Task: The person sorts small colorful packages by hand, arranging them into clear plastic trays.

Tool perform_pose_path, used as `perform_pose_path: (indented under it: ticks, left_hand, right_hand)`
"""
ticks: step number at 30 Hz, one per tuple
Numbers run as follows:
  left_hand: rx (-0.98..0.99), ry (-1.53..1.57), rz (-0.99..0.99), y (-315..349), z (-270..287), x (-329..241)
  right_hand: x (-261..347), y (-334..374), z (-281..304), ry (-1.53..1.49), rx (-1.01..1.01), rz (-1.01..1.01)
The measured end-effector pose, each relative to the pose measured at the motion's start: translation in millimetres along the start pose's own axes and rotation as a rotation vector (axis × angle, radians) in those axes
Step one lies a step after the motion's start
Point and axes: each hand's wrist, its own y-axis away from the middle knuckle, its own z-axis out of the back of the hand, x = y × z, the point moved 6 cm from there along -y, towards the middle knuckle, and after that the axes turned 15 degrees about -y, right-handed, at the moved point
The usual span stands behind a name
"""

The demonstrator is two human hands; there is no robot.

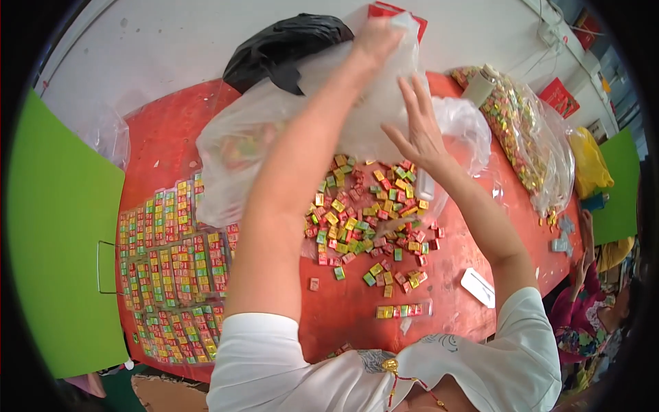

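My left hand (377, 42) is raised at the far side of the table, closed on the upper end of a large translucent plastic bag (384, 89). Beside the bag, my right hand (420, 134) has its fingers spread and holds nothing. Below the bag lies a loose heap of small wrapped candies (357, 226) in red, yellow and green. Some similar colours show blurred through the left part of the bag. Nearer to me, a narrow clear tray (429, 309) contains one row of candies.
Rows of filled candy packs (171, 268) cover the table's left side. A black plastic bag (285, 48) sits at the back. At right stand a big clear bag of candies (511, 123) and a white bottle (480, 86). A white flat object (478, 287) lies near my right arm. Another person (590, 309) is at far right.
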Motion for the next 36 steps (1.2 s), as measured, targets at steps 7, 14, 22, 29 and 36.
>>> perform_pose_path:
  ticks: [7, 14, 22, 29, 36]
  left_hand:
    - [-0.171, -0.485, 0.095, 95, 90, -63]
    - [0.202, -1.493, 0.669, 288, 136, 37]
    - [0.021, -1.306, 0.374, 267, 144, 134]
    - [0.004, -0.068, 0.390, 158, 18, 12]
    - [-0.588, -0.580, 0.067, 201, 40, -35]
  right_hand:
    - [-144, -10, -11, 0.628, 0.491, -0.583]
    - [-70, -6, -18, 0.457, 0.150, -0.111]
    - [73, -18, -58, 0.024, 0.155, 0.176]
    - [16, -26, -96, -0.345, 0.076, -0.129]
    - [-96, -30, -86, -0.776, -0.206, -0.590]
